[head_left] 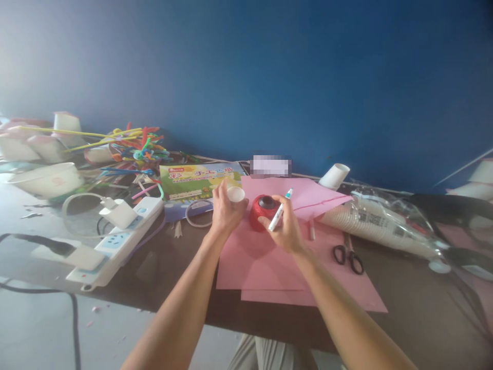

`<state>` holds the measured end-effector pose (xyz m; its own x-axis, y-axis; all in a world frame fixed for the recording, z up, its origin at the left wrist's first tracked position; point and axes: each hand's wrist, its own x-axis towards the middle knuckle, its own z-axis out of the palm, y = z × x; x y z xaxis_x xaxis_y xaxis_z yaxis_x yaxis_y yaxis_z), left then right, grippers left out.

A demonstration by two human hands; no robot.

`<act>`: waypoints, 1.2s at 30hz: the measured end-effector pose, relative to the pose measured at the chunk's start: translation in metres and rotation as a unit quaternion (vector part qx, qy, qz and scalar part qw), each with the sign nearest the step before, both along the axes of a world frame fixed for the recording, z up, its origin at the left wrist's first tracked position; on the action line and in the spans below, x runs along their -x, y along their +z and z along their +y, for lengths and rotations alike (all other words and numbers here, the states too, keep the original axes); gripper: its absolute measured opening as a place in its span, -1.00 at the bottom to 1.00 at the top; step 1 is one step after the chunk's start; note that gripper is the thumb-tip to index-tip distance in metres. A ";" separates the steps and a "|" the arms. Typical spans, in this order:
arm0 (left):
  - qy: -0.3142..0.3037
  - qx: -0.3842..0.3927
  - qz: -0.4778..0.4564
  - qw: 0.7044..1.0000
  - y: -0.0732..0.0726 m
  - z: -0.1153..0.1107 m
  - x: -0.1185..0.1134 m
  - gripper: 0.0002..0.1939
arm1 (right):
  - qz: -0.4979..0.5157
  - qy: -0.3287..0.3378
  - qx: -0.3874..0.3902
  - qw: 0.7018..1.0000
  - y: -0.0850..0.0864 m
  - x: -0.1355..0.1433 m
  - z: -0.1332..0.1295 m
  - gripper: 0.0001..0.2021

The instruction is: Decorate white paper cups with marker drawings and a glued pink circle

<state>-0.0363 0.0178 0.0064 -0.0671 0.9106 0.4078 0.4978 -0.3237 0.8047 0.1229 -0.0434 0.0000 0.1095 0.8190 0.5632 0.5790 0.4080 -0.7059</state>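
Observation:
My left hand [226, 209] is closed around a small white round object [235, 194], perhaps a paper cup seen end-on; the fingers hide much of its side. A white marker pen [280, 210] with a teal end lies slanted in my right hand [289, 232]. The thumb and index finger of that hand also reach against a red roll [263, 215] with a dark core. Under the roll are overlapping sheets of pink paper [258, 270]. Black-handled scissors [348, 257] rest on the paper at the right.
A power strip [115, 241] with plugs stands at left, near a craft paper pack [192, 180] and a pile of colourful pipe cleaners [142, 144]. To the right lie a wrapped stack of paper cups [381, 228] and one loose cup [334, 176]. A blue wall [269, 77] closes the back.

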 end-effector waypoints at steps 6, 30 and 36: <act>-0.063 -0.166 -0.013 0.984 0.016 -0.013 0.005 -0.52 | 0.024 0.001 0.022 0.999 -0.001 -0.002 0.002 -0.49; -0.203 -0.206 0.250 0.924 0.017 -0.021 0.001 -0.69 | 0.030 0.008 0.011 0.999 -0.004 -0.001 0.002 -0.43; -0.213 -0.214 0.252 0.920 0.019 -0.022 -0.002 -0.73 | 0.047 0.094 0.045 0.993 0.000 -0.022 -0.001 -0.38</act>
